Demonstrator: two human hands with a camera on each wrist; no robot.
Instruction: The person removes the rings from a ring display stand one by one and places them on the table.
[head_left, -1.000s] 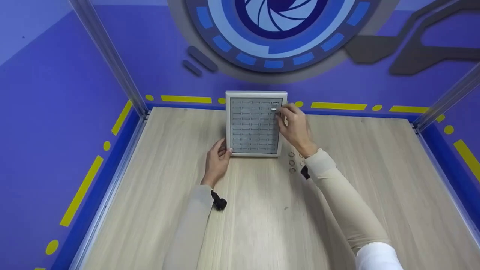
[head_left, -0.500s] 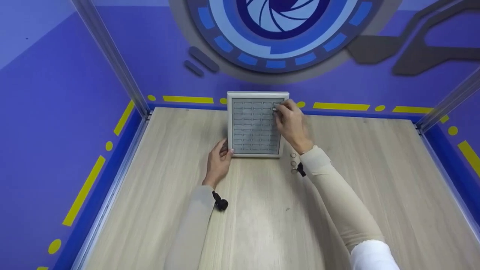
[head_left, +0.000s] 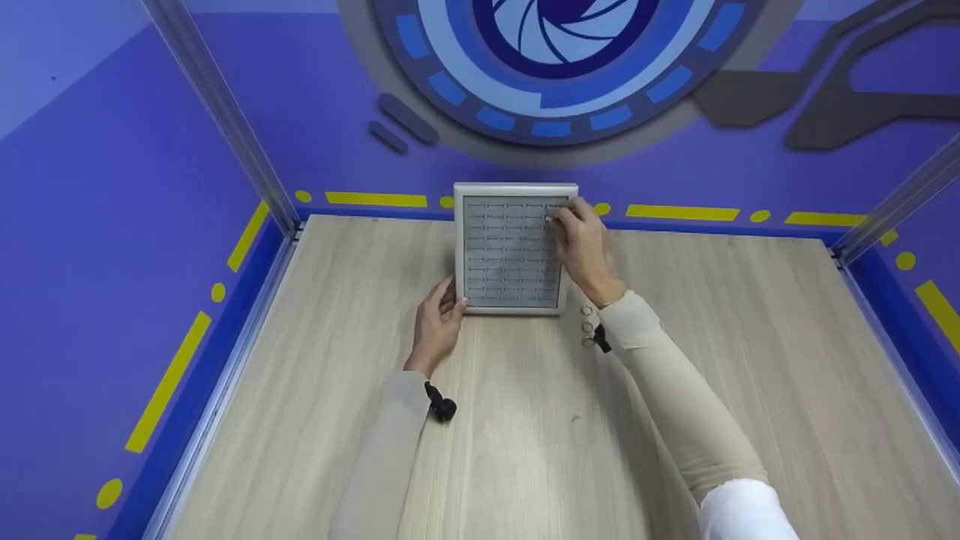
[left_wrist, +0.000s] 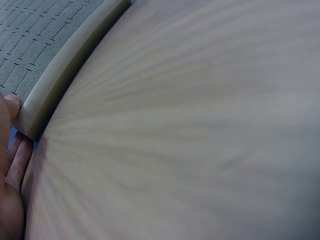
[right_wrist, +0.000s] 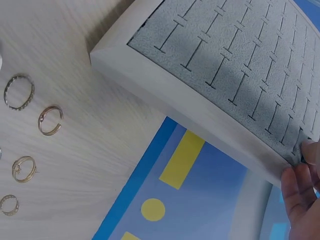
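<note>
A ring display tray with a pale frame and grey slotted foam stands tilted up near the back wall. My left hand holds its lower left corner, thumb on the front and fingers behind. At the upper right slots, my right hand pinches a small silvery ring, mostly hidden by the fingertips. In the right wrist view, the fingers are at a corner slot of the foam, which is spread a little; the ring cannot be made out there.
Several loose rings lie on the wooden table below the tray's right side, partly covered by my right wrist in the head view. A blue and purple printed wall rises behind, with metal posts at the corners.
My right fingers have shifted slightly left against the foam, and the silvery ring, plainer before, is now mostly covered. My left hand keeps its hold on the tray. The last half second shows little movement.
</note>
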